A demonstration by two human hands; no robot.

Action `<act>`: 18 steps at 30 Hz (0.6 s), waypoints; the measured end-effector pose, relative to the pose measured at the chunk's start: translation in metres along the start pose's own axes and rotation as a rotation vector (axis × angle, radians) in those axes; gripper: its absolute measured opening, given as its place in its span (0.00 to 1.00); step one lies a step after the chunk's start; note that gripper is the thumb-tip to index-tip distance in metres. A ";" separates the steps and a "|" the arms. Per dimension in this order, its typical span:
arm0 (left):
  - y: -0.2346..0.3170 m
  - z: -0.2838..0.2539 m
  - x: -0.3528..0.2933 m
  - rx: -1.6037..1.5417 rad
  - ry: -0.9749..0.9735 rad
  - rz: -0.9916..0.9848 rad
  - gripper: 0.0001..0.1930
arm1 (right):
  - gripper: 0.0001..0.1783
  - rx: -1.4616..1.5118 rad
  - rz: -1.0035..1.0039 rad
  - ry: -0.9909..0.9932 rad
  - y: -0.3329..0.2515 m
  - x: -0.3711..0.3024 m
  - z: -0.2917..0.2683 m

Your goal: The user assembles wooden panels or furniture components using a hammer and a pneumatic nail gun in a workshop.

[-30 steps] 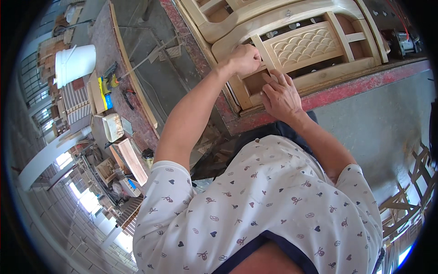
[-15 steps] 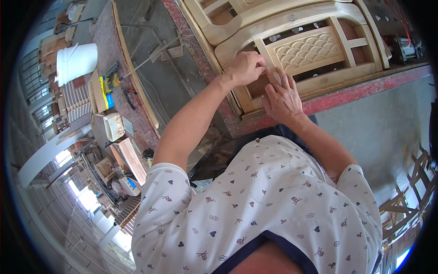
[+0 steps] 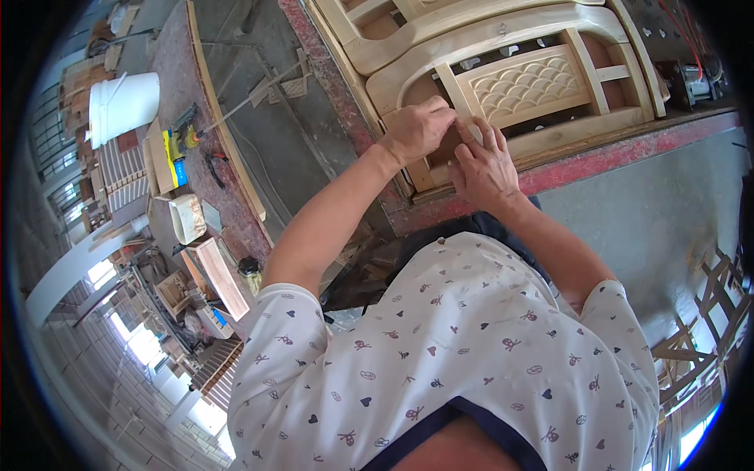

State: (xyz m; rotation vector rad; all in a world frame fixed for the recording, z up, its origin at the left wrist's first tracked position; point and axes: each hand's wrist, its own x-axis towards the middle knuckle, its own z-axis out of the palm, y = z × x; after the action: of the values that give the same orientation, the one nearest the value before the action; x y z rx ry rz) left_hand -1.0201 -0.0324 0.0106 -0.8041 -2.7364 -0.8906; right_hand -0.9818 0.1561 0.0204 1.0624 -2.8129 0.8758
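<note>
A pale wooden furniture panel (image 3: 503, 35) with a curved top rail lies at the upper right. A carved insert (image 3: 530, 85) with a fish-scale pattern sits in its middle, between upright slats. My left hand (image 3: 418, 132) is closed over the panel's left opening, thumb and forefinger pinched beside the left slat (image 3: 455, 86). Whatever the pinch holds is too small or hidden to make out. Close by on the right, my right hand (image 3: 485, 166) rests at the slat's lower end, fingers extended and slightly apart, forefinger tip near the left fingertips.
The panel lies on a worn bench with a red edge (image 3: 565, 174); a second wooden panel (image 3: 377, 23) adjoins it beyond. A motor-like metal device (image 3: 691, 85) stands to the right. Another bench (image 3: 177, 71) at left carries a white bucket (image 3: 124, 108), a yellow-and-blue box (image 3: 174, 161) and wood pieces.
The view has shifted slightly, so the benches sit a little further left. Both hands keep nearly the same place and pose at the left slat.
</note>
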 end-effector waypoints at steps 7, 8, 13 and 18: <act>-0.008 -0.004 0.005 0.190 -0.207 0.201 0.09 | 0.07 0.067 -0.006 0.033 0.003 -0.007 0.006; -0.007 -0.004 0.005 0.233 -0.219 0.255 0.09 | 0.07 0.084 -0.001 0.048 0.003 -0.007 0.006; -0.004 -0.005 0.000 0.326 -0.247 0.274 0.05 | 0.07 0.003 -0.002 0.078 -0.001 -0.004 0.000; 0.018 -0.009 -0.021 0.442 -0.157 0.118 0.15 | 0.08 -0.002 -0.038 0.075 0.002 -0.006 0.003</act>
State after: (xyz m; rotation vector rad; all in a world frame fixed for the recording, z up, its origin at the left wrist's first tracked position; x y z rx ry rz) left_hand -0.9926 -0.0344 0.0208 -0.9581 -2.8175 -0.1896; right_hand -0.9778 0.1598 0.0155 1.0555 -2.7232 0.8892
